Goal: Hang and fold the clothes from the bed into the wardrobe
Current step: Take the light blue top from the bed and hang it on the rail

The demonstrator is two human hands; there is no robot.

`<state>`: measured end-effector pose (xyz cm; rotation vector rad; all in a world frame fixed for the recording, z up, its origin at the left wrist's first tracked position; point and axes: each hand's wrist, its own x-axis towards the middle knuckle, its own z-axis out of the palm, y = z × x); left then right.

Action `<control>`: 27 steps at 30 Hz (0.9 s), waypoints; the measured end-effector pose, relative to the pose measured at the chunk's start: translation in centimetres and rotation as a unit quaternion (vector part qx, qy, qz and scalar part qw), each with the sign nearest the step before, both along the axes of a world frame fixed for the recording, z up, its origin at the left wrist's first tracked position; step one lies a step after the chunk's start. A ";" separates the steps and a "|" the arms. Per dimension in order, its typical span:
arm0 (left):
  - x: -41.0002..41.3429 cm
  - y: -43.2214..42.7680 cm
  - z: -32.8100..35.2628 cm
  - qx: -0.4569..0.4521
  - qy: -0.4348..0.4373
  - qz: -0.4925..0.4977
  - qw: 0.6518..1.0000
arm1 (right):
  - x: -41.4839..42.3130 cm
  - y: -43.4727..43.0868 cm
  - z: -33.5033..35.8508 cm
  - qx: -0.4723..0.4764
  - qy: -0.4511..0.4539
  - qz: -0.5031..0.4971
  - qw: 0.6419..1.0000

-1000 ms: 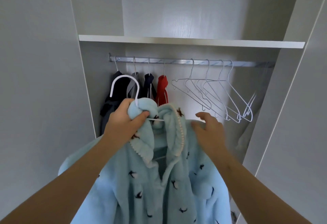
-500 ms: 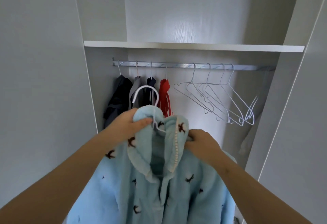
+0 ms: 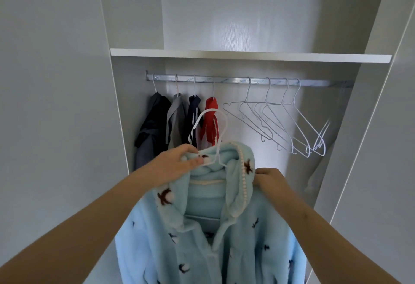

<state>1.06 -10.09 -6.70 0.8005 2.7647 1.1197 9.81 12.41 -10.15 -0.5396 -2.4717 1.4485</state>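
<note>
Below the silver metal rail (image 3: 231, 79), the left hand (image 3: 177, 164) gripped a fluffy light-blue robe (image 3: 247, 250) and its white wire hanger (image 3: 216, 126); the right hand (image 3: 269, 182) pinched the collar.

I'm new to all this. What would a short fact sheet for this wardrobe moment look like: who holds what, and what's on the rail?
Garment: light blue fleece jacket with small dark motifs, on a white hanger
Left hand: grips the collar by the hanger's neck
Right hand: grips the collar's other side
Hook: not yet on the rail
Already hung: four garments, dark, grey, navy, red, at the rail's left
Spare: four empty hangers, right of them
Above: shelf
</note>
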 end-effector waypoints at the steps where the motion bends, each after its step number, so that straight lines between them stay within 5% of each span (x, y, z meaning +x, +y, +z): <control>1: 0.1 0.4 -0.4 -0.013 0.030 -0.012 0.999 | 0.0 -0.1 0.0 -0.006 0.000 -0.004 1.000; 4: 0.9 2.2 -1.0 0.074 0.153 0.051 0.984 | -0.1 -0.6 0.1 -0.008 -0.002 -0.009 1.000; 6: 1.5 3.9 -0.7 0.184 0.155 0.058 0.969 | -0.2 -0.9 0.1 -0.002 -0.004 -0.007 1.000; 10: 1.6 5.6 0.6 0.463 -0.081 0.090 0.878 | -0.2 -1.1 -0.6 -0.008 -0.023 -0.024 0.999; 13: 0.7 4.9 0.4 0.533 -0.142 0.094 0.828 | 0.1 -0.6 -1.0 -0.028 -0.036 -0.037 0.998; 18: -0.5 4.3 -1.0 0.341 -0.033 0.020 0.939 | 0.8 1.1 -1.3 -0.029 -0.035 -0.065 0.997; 22: -0.8 5.7 -1.8 0.265 -0.018 0.030 0.963 | 1.9 2.7 -1.7 -0.042 -0.026 -0.092 0.995; 24: -0.6 6.8 -2.8 0.092 0.066 -0.007 0.994 | 2.9 4.0 -2.0 -0.050 -0.030 -0.108 0.992; 27: 0.0 9.1 -3.7 -0.120 0.159 -0.113 0.973 | 4.9 6.2 -2.4 -0.066 -0.035 -0.130 0.989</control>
